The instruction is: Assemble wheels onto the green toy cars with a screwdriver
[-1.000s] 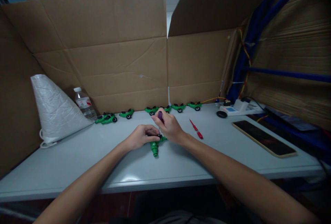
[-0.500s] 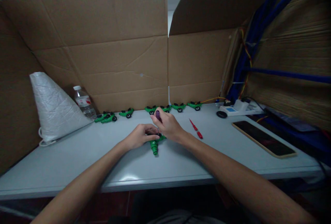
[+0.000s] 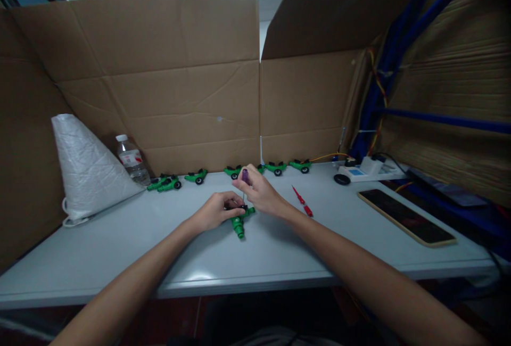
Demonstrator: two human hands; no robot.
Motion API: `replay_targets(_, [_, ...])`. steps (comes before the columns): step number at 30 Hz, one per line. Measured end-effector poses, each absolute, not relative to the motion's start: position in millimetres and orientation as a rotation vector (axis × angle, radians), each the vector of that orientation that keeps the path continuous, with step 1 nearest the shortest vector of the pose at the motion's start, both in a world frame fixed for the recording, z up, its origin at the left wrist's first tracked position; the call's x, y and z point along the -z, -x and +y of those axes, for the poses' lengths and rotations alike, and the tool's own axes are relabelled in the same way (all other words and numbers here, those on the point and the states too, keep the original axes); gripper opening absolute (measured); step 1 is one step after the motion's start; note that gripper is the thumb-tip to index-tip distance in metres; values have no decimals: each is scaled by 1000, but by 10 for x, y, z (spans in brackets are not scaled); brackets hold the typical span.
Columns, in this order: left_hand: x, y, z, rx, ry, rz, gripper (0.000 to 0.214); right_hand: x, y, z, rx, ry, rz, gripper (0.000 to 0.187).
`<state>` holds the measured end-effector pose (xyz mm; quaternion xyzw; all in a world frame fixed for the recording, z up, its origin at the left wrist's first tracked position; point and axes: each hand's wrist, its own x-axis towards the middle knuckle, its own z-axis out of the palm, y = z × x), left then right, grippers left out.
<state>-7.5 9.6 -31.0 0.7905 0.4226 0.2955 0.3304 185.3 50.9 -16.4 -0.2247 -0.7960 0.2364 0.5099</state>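
Silver bag [image 3: 90,167] propped at left of frame, bottle [image 3: 131,158] set beside it. Green toy [image 3: 238,225], just below centre of frame, grasped at its top by left hand [image 3: 217,211]. Purple-handled screwdriver [image 3: 245,175] gripped near-upright by right hand [image 3: 260,191], shaft pointed down at toy; tip contact not clear. Red tool [image 3: 302,202] laid right of centre, phone [image 3: 407,218] laid at lower right.

There's a label [image 3: 131,158] on the bottle [image 3: 136,167], its print too blurred to read! Nothing legible anywhere else.
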Motion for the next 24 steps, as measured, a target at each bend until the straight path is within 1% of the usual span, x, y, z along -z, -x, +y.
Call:
replay_targets(3, [315,87,110,-780,-2078,1109,35,176,-1853,525,-730,485,-1915,20])
replay_targets(9, [324,100,125,-780,-2088,1110,35,184,-1837,485,-836,494,-1763,33])
replay_targets(16, [352,126,143,-771,-2060,1114,35,138,-1848,456,-1204,393,-1774,43])
replay_targets(18, [356,130,146,-767,-2054,1118,35,146,-1844,476,-1237,375,-1765,44])
replay_targets(24, [340,133,147,-756,-2085,1136,33,172,-1823,487,-1161,415,-1673,34])
